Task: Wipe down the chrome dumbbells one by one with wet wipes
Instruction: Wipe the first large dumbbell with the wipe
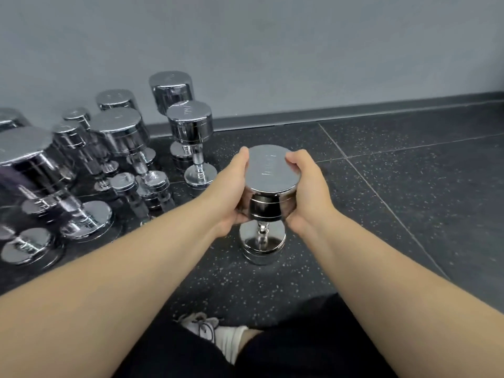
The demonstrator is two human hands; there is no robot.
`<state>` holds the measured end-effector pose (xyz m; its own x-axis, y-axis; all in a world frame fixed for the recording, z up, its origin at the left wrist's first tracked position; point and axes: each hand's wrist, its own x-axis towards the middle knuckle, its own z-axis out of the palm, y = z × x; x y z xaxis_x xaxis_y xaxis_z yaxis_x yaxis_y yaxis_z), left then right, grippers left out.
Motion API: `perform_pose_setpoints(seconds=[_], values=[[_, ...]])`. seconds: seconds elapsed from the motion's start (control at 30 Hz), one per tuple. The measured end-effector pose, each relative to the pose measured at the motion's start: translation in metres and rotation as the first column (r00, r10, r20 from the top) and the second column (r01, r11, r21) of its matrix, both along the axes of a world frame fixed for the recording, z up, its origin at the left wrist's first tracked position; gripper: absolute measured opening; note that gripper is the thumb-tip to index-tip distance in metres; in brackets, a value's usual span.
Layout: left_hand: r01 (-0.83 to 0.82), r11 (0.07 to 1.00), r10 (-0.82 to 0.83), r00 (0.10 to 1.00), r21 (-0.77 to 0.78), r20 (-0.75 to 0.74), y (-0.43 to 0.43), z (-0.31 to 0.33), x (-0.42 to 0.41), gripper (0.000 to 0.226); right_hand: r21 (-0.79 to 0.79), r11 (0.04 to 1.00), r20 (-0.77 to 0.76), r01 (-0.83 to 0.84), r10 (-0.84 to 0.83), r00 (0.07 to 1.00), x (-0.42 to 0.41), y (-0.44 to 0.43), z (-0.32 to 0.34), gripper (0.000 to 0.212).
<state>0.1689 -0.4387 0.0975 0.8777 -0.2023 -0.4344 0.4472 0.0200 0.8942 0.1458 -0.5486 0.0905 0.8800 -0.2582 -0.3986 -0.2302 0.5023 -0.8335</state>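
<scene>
You sit on a dark speckled rubber floor (409, 203) with both bare arms stretched forward. In front of you, at the centre of the view, one chrome dumbbell (272, 173) stands upright, its lower head down at the floor and its flat upper head facing you. Your left hand (231, 192) grips the left side of that upper head, with the thumb on its rim. Your right hand (308, 192) grips the right side, fingers curled over the edge. To your left, a cluster of other dumbbells (191, 124) stands on end near the grey wall (272, 50). A white shoe (201, 327) shows below, between your arms.
</scene>
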Motion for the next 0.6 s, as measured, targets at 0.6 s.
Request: perform_pose_setpoints(seconds=[0.6], values=[[0.032,0.981,-0.044,0.997,-0.189,-0.062,0.007,-0.015,0.004,0.054,-0.996,-0.046,-0.086,-0.072,0.499,0.862,0.0,-0.007,0.046,0.059]])
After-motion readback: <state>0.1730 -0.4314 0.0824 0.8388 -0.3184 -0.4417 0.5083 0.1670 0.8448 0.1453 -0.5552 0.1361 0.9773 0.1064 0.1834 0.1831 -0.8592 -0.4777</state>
